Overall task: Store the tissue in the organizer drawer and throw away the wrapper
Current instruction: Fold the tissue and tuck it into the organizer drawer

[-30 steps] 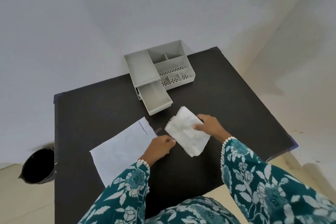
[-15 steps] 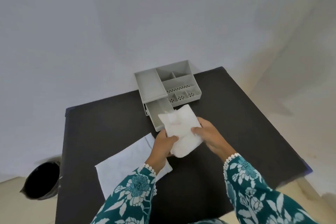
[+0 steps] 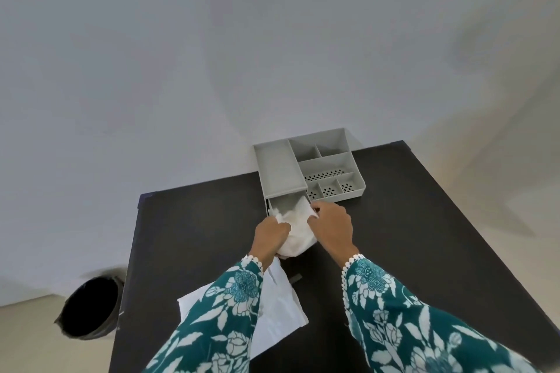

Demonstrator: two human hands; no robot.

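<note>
A black bin [image 3: 88, 307] is seen on the floor just left of the desk [image 3: 424, 221], probably placed there to receive the wrapper [image 3: 278, 309]. The wrapper lies flat on the desk near its front edge, partly hidden under the left sleeve [image 3: 224, 312], and is not yet thrown away. The left hand [image 3: 270, 236] is closed on the left side of the tissue [image 3: 295, 230], its grip clamped on the soft white bundle, most likely to keep the bundle gathered so that it fits the narrow opening. The tissue is held over and partly inside the pulled-out drawer [image 3: 286, 201] of the grey organizer [image 3: 306, 169], with its near end bulging over the drawer's front edge. The right hand [image 3: 331, 225] is closed on the right side of the tissue, its fingers pinched at the far corner, apparently to guide that end down into the drawer. Compared with half a second earlier, the tissue has been carried forward from above the desk in front of the drawer into the drawer itself, and both hands have been moved forward with it.
</note>
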